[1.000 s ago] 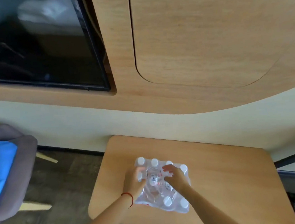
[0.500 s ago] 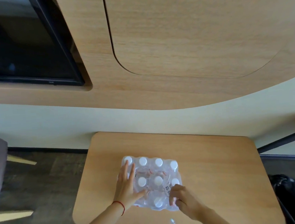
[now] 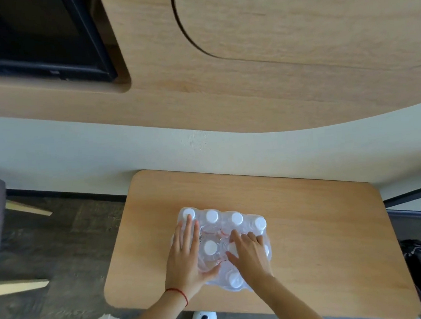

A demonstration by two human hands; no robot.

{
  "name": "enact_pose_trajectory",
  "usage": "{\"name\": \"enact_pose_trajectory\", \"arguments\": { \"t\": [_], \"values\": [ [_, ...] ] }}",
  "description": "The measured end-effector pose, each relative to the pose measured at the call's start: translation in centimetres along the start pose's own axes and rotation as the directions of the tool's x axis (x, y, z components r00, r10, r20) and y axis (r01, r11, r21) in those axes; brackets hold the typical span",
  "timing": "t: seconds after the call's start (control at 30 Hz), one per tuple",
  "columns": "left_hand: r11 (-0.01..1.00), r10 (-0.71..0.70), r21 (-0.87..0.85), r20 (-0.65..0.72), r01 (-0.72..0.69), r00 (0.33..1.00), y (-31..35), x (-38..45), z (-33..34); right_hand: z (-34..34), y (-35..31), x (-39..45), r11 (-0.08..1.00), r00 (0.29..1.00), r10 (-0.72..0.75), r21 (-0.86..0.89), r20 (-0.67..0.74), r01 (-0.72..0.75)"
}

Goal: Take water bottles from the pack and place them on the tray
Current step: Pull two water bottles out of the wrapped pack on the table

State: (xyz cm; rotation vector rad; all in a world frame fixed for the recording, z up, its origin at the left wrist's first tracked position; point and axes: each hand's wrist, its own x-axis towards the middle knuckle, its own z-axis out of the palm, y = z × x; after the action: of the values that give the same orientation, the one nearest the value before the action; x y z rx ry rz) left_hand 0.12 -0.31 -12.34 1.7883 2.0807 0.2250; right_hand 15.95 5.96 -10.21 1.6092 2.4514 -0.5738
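I see the bench (image 3: 310, 227) first, a wooden top against the wall. The pack (image 3: 224, 249) of water bottles stands near its front edge, a little left of centre, and its clear wrap looks unopened. No tray is in view. My left hand (image 3: 187, 257) lies flat and open on the left side of the pack, fingers spread. My right hand (image 3: 249, 254) presses its fingers into the wrap between the caps, gripping no bottle. I judge the film may tear suddenly; then bottles could tip, or the pack could slide off the front edge.
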Motion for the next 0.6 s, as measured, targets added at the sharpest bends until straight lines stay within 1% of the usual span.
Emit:
{"name": "enact_pose_trajectory", "arguments": {
  "t": [0.1,0.17,0.23,0.27,0.33,0.4,0.47,0.53,0.6],
  "values": [
    [1.0,-0.024,0.011,0.018,0.024,1.0,0.2,-0.1,-0.1,-0.5,0.2,-0.6,0.994,0.998,-0.002,0.112,-0.056,0.009],
    [0.999,-0.033,0.023,0.025,0.032,0.999,0.1,-0.1,0.0,-1.9,0.2,-1.2,0.98,0.991,-0.044,0.185,-0.126,0.067],
    [0.999,-0.026,0.036,0.009,0.026,1.0,0.1,0.0,0.1,-3.7,0.4,-2.2,0.966,0.97,-0.117,0.204,-0.212,0.161],
    [0.999,-0.02,0.034,-0.003,0.02,1.0,0.1,0.0,0.1,-4.8,0.3,-2.8,0.957,0.958,-0.131,0.22,-0.256,0.19],
    [1.0,-0.019,0.01,0.009,0.019,1.0,0.3,-0.1,-0.2,-6.7,-0.1,-4.0,0.944,0.943,-0.115,0.262,-0.312,0.201],
    [0.999,-0.019,-0.049,0.069,0.023,0.997,0.4,-0.3,-1.3,-8.6,-0.6,-5.3,0.931,0.942,-0.073,0.316,-0.328,0.182],
    [0.991,0.012,-0.133,0.127,0.005,0.992,0.3,-0.5,-2.8,-10.5,-1.4,-6.5,0.898,0.936,-0.029,0.401,-0.351,0.178],
    [0.968,0.073,-0.248,0.185,-0.025,0.98,0.4,-0.9,-5.0,-12.5,-2.6,-7.8,0.853,0.917,0.033,0.49,-0.397,0.181],
    [0.902,0.168,-0.424,0.175,-0.08,0.97,1.5,-1.6,-7.4,-14.2,-3.6,-9.0,0.81,0.906,0.06,0.55,-0.42,0.202]
  ]
}}
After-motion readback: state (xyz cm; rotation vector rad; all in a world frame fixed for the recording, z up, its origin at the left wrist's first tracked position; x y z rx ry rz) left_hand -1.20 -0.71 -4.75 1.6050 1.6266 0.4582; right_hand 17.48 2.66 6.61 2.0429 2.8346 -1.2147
